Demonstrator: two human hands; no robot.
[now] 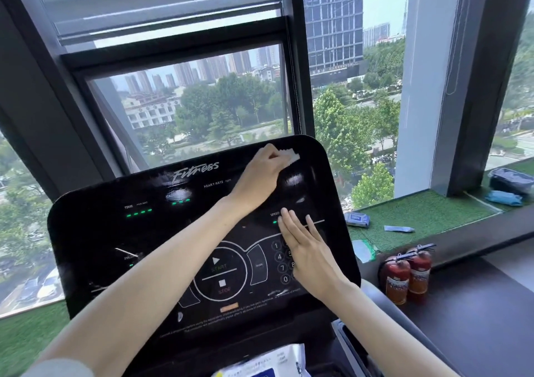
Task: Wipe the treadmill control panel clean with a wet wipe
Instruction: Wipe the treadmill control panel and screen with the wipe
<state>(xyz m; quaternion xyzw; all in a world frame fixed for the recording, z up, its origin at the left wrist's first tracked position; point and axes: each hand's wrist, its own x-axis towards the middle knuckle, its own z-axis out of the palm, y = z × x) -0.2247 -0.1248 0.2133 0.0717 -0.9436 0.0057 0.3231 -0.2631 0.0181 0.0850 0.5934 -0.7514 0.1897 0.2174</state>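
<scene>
White wet wipe [290, 154] bunched under the curled fingers of the left hand [263, 171]; grips it and presses it to the upper right corner of the glossy black treadmill control panel [115, 232], right of the Fitness logo [196, 170]. Lays the right hand [306, 249] flat, fingers straight, holding nothing, over the number keypad [279, 256] below the SPEED label. On the green turf sill [419, 212] beyond: a blue wipe pack [357, 219], a small blue tube [398, 228]. Below the sill, two red fire extinguishers [407, 275] side by side.
</scene>
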